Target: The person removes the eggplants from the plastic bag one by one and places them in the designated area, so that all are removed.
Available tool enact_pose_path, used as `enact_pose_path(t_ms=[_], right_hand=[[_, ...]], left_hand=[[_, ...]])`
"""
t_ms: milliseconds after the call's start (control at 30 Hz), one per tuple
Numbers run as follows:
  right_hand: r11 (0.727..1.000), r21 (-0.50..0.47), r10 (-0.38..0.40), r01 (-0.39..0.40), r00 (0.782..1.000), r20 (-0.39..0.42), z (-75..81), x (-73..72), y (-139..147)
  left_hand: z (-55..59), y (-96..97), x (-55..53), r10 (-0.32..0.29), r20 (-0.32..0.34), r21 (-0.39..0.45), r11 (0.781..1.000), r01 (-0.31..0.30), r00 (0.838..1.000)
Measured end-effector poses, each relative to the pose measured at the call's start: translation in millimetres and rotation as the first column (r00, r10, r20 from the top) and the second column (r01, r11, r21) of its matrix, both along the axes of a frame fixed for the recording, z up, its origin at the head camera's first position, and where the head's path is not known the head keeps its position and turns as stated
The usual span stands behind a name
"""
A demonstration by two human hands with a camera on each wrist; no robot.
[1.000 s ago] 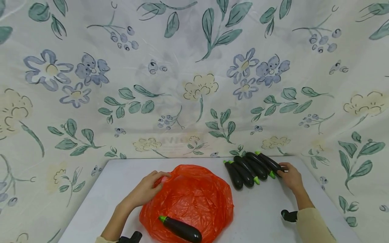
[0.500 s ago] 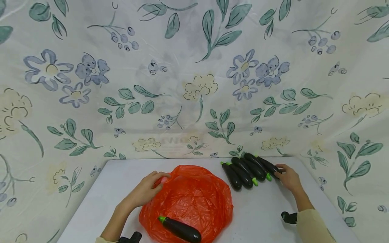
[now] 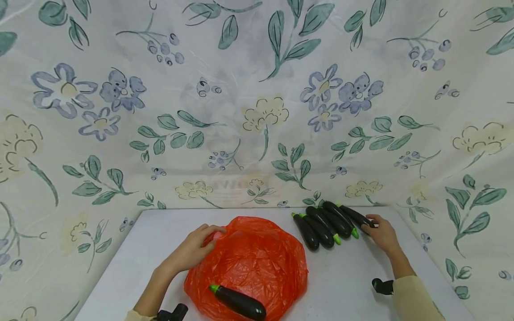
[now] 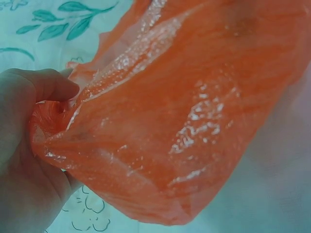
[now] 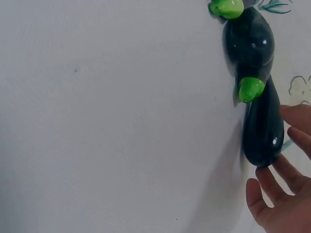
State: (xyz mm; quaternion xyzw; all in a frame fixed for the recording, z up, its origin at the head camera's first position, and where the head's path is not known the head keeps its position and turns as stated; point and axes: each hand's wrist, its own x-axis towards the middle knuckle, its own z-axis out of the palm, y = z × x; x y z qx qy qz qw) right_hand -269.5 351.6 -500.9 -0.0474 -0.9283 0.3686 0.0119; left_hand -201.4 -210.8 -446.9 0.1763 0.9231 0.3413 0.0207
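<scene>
My left hand (image 3: 197, 247) grips the rim of a red plastic bag (image 3: 261, 254) at its left side. The left wrist view has the thumb and fingers (image 4: 51, 85) curled round the bunched film of the bag. An eggplant (image 3: 241, 303) with a green cap lies over the near part of the bag. At the back right, several dark eggplants (image 3: 307, 232) lie side by side in a slanted row. My right hand (image 3: 381, 232) is at the near end of the rightmost eggplant (image 5: 264, 131), its fingers spread loosely against that end.
Everything stands on a white table (image 3: 341, 281), whose back edge meets a floral cloth (image 3: 257, 147). The row of eggplants lies close to that edge. Black wrist mounts (image 3: 382, 286) sit on both forearms.
The eggplant row has shifted slightly left, the rightmost one turning a little under my right hand. The right fingers have loosened from its end. My left hand and the bag have stayed put.
</scene>
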Motion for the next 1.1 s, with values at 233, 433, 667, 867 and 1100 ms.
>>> enact_pose_path(t_ms=[233,433,667,867,1100], right_hand=[[1.000,-0.018,0.004,-0.003,1.000,0.023,-3.5,1.1,-3.8],[1.000,-0.024,-0.019,0.019,1.000,0.025,-4.3,0.5,-4.1],[0.999,-0.002,-0.035,0.035,0.999,0.007,-9.0,1.1,-0.3],[1.000,-0.001,-0.031,0.031,0.999,-0.042,-6.1,0.8,-0.5],[0.998,-0.058,-0.023,0.017,0.995,-0.098,9.0,1.7,-12.4]], left_hand=[[0.3,0.8,0.6,-0.003,0.000,-0.001,1.000,0.003,1.000],[2.1,2.6,0.7,-0.005,-0.006,-0.002,1.000,0.005,1.000],[1.6,2.6,1.3,0.008,0.005,-0.003,1.000,-0.008,1.000],[-0.4,1.6,-0.3,0.006,-0.003,-0.008,1.000,-0.006,1.000],[-2.7,1.3,-1.2,0.005,-0.004,-0.006,1.000,-0.005,1.000]])
